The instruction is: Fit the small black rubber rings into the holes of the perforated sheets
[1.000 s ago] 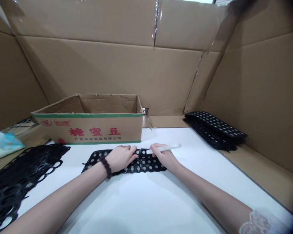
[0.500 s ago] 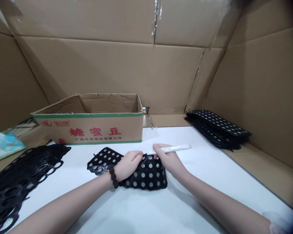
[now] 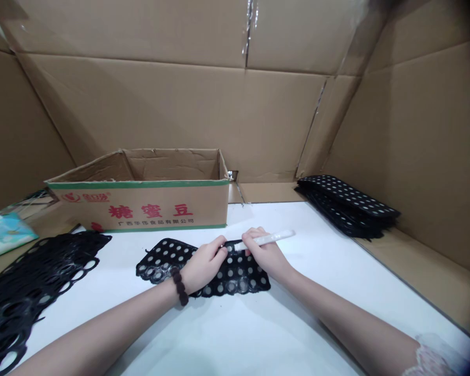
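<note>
A black rubbery sheet with rows of round holes point(image 3: 235, 277) lies on the white table in front of me. My left hand point(image 3: 204, 263), with a dark beaded band at its wrist, presses on its middle and pinches its far edge. My right hand point(image 3: 265, 253) is closed around a slim white pen-like tool point(image 3: 277, 237). The tool's tip touches or nearly touches the sheet's far edge, just right of my left fingers; the tip itself is too small to make out.
An open cardboard box point(image 3: 172, 206) with red lettering stands behind. Black ring-patterned pieces point(image 3: 35, 282) lie at the left, near a blue-white soft packet point(image 3: 8, 232). A stack of holed black sheets point(image 3: 348, 203) sits at the back right. Cardboard walls point(image 3: 172, 104) surround the table.
The sheet's right part has flattened, its near edge moving slightly up the view. My right hand and the white tool have shifted a little left. My left hand still holds the sheet.
</note>
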`<action>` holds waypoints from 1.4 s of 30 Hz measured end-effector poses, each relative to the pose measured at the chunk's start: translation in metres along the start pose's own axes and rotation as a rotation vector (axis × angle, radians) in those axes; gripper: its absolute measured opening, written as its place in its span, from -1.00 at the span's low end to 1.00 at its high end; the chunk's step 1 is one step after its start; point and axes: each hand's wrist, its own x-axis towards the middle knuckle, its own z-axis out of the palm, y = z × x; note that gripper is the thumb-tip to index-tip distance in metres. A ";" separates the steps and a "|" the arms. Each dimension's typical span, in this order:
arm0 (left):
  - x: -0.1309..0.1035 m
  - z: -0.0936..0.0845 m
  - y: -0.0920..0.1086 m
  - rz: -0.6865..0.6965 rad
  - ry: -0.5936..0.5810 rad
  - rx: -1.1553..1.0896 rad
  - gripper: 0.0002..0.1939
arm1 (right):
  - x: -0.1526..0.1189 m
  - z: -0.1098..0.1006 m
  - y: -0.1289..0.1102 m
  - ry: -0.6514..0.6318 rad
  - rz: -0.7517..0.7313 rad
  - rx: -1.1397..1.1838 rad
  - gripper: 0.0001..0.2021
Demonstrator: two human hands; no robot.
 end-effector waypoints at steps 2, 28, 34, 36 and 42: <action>-0.001 -0.001 0.002 0.021 -0.015 0.087 -0.81 | 0.000 0.001 0.001 -0.021 -0.009 -0.022 -0.61; 0.009 -0.006 -0.001 0.078 -0.087 0.322 -0.69 | 0.003 0.000 0.014 -0.040 0.096 0.008 -0.67; 0.006 -0.025 -0.012 -0.015 -0.110 0.726 -0.61 | 0.004 0.003 0.020 -0.045 0.132 0.004 -0.66; 0.004 -0.028 -0.016 -0.018 -0.115 0.788 -0.61 | 0.004 0.003 0.020 -0.058 0.128 0.008 -0.66; 0.013 -0.012 0.000 0.122 0.046 0.644 -0.69 | 0.003 0.003 0.017 -0.069 0.087 0.001 -0.65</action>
